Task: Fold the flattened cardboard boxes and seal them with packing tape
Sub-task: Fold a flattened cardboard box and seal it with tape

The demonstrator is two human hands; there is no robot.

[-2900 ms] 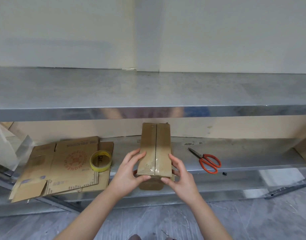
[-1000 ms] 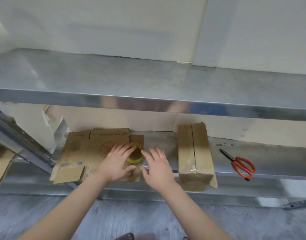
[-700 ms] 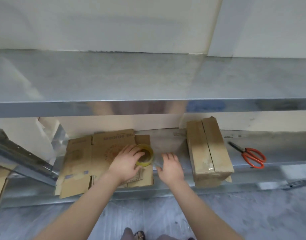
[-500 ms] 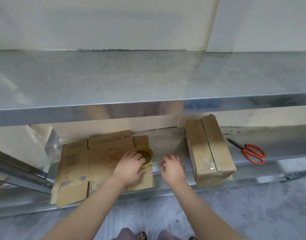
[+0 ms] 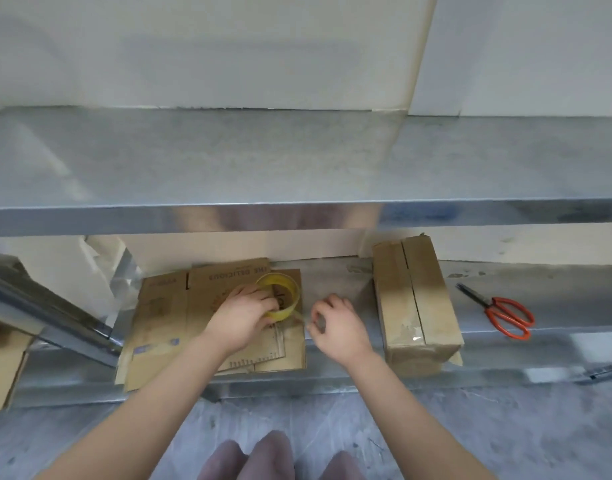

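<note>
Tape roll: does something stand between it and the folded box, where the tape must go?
No object does. Only the right hand, which seems to pinch the tape end, is between the tape roll in the left hand and the folded box.

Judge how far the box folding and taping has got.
Done: one folded box stands on the lower shelf, clear tape on its seam. In hand: the left hand grips the tape roll; the right hand seems to pinch the tape end. Left: the flattened boxes under the roll lie unfolded; the scissors lie untouched.
</note>
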